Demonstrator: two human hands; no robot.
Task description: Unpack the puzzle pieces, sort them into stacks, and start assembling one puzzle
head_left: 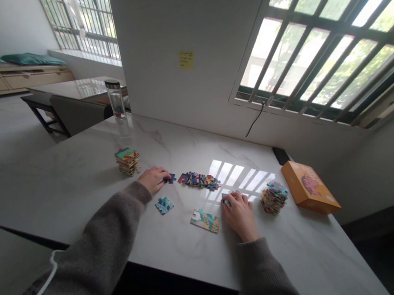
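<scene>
Navy jigsaw pc [170, 178] on marble tbl [63, 191], touched by L hand [153, 179] fingertips, loosely curled, grasp unclear | pale pc [226, 200] under R hand [239, 215] fingers, unclenched, grasp unclear | pc row [199, 180] laid between hands | teal pc [165, 205], joined pcs [205, 220] nearer wrists | L stack [128, 161], R stack [274, 197] set outside hands | orange box [310, 187] placed far right

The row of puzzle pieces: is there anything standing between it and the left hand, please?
Yes: a dark blue puzzle piece lies between the left hand and the row of puzzle pieces, right at the fingertips.
</scene>
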